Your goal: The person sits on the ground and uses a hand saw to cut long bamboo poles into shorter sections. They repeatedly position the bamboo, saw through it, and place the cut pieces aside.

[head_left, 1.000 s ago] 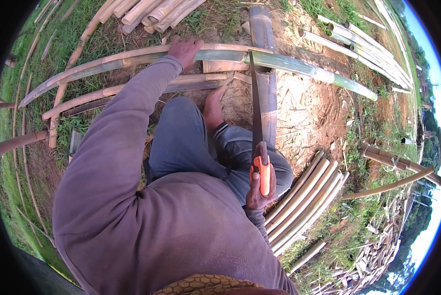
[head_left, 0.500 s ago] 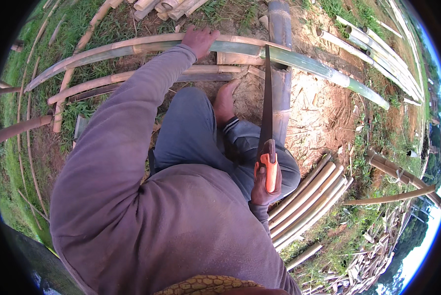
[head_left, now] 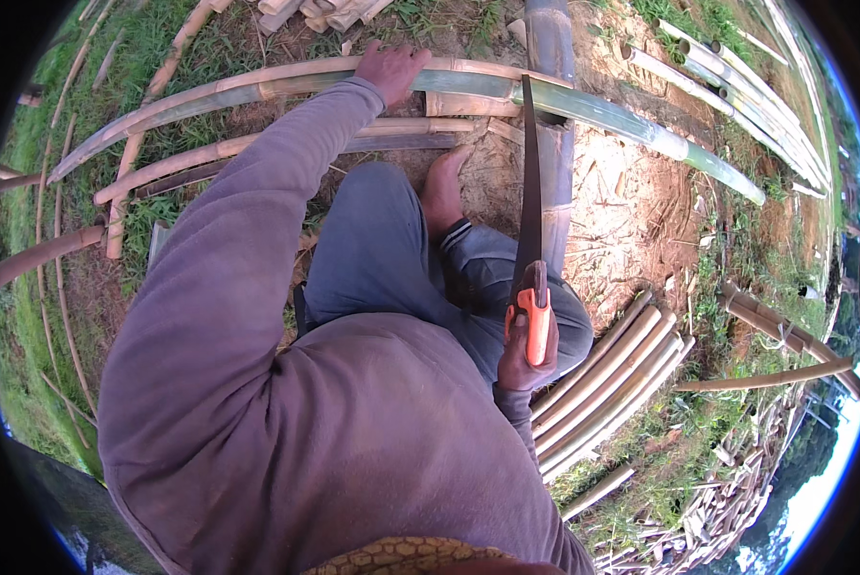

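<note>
Nearest, the right hand (head_left: 523,366) closes round an orange-handled saw (head_left: 530,206), its tip end across a green bamboo pole (head_left: 602,107). Farther out, this pole crosses a thick bamboo support (head_left: 556,182); the left hand (head_left: 391,72) lies over it, any grip beneath hidden. Probably stiff, light and smooth, the pole is best held near the support.
</note>
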Demonstrator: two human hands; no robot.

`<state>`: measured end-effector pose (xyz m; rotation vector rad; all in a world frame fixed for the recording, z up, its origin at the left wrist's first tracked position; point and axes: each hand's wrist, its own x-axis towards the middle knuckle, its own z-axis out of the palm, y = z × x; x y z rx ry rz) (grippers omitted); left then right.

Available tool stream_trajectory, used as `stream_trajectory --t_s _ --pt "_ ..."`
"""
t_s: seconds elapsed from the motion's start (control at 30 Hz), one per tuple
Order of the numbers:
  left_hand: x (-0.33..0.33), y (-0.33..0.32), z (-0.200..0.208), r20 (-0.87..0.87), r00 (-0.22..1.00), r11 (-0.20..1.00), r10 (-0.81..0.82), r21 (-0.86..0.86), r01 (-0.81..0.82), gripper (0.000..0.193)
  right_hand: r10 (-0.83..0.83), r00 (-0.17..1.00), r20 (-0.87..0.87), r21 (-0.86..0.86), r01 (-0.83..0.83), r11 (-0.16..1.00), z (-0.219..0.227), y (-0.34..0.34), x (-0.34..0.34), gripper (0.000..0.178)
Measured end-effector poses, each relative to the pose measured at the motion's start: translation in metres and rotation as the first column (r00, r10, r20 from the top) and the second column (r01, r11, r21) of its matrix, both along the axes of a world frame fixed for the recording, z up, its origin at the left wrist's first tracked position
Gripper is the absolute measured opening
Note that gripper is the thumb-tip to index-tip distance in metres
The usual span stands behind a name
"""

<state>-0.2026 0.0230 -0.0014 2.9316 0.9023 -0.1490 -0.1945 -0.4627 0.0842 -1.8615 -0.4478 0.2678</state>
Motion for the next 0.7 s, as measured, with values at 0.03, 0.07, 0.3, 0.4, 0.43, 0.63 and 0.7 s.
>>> stream_trajectory --t_s 0.03,0.07,0.3,0.4,0.43,0.63,0.7 --pt "-0.002 0.0 -0.007 0.009 1.0 1.0 -0.001 0.001 0.001 0.064 0.001 0.999 0.04 -0.022 0.0 1.0 0.003 0.0 0.0 0.042" --pt "-0.002 0.002 -0.008 0.023 1.0 1.0 -0.002 0.013 0.002 0.066 0.004 1.0 -0.001 0.006 -0.004 1.0 0.005 -0.005 0.0 0.041" --pt "-0.05 -0.032 -0.021 0.357 0.906 0.966 -0.228 0.196 0.167 0.058 -0.065 0.997 -0.033 0.035 0.066 0.997 0.049 -0.046 -0.008 0.065" --pt "-0.077 -0.065 -0.018 0.406 0.834 0.927 -0.373 0.2 0.317 0.048 -0.049 0.996 -0.075 0.145 0.059 0.988 0.038 -0.03 0.007 0.069" --pt "-0.078 -0.071 -0.025 0.441 0.812 0.924 -0.381 0.171 0.341 0.046 -0.028 0.997 -0.073 0.175 0.041 0.984 0.031 -0.021 0.014 0.069" --pt "0.013 -0.076 0.004 0.675 0.732 0.994 -0.09 0.019 0.105 0.043 0.035 0.999 -0.017 0.289 -0.029 0.957 -0.015 0.061 0.05 0.058" --pt "0.053 -0.067 0.006 0.624 0.776 0.993 0.089 -0.115 -0.021 0.044 0.081 0.997 0.008 0.256 -0.08 0.963 -0.019 0.08 0.055 0.055"
